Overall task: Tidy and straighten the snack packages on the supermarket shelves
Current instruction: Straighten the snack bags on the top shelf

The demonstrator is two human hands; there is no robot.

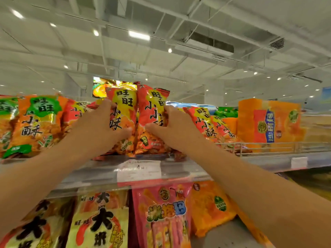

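Two red and yellow snack bags stand upright side by side on the top shelf (100, 173). My left hand (100, 126) grips the left red bag (123, 111), thumb across its front and fingers round its left edge. My right hand (172, 126) grips the right red bag (151, 108) the same way from the right side. More red bags (206, 122) lean to the right of my right hand. An orange and green bag (37, 122) stands at the left.
A large orange box (270, 122) stands at the right behind a low wire rail (268, 145). A price tag (139, 170) hangs on the shelf edge. Below it are yellow bags (100, 221), a pink bag (161, 215) and an orange bag (211, 206).
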